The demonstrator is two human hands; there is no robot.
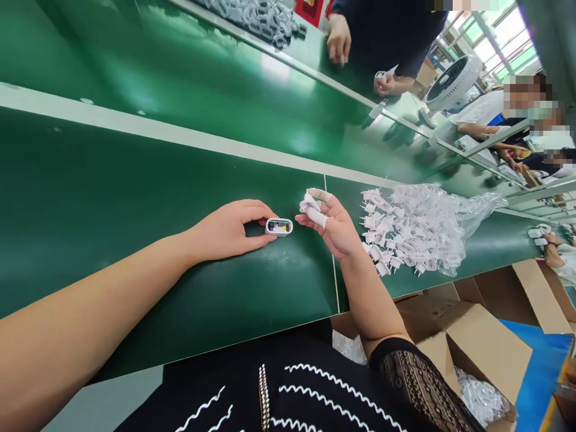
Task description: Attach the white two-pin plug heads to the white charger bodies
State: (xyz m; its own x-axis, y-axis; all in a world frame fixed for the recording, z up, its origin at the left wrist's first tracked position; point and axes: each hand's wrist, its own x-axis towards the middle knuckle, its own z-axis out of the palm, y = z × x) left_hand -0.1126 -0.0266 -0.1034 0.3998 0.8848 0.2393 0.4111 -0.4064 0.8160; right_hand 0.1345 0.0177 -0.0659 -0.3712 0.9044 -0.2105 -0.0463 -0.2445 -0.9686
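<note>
My left hand point(234, 231) rests on the green bench top point(135, 240), its fingers and thumb closed around a small white open-ended housing point(279, 227) with parts showing inside. My right hand point(330, 225) is just to the right of it, raised a little, with white finger cots on the fingertips. It pinches a small white plug piece point(308, 204). A pile of white plug pieces point(405, 231) on clear plastic lies to the right of my right hand.
A green conveyor belt point(202, 78) runs behind the bench. Another person's hands point(338, 39) work across it beside more white parts point(261, 18). Open cardboard boxes point(477, 354) sit at the lower right. A white fan point(452, 81) stands at the far right.
</note>
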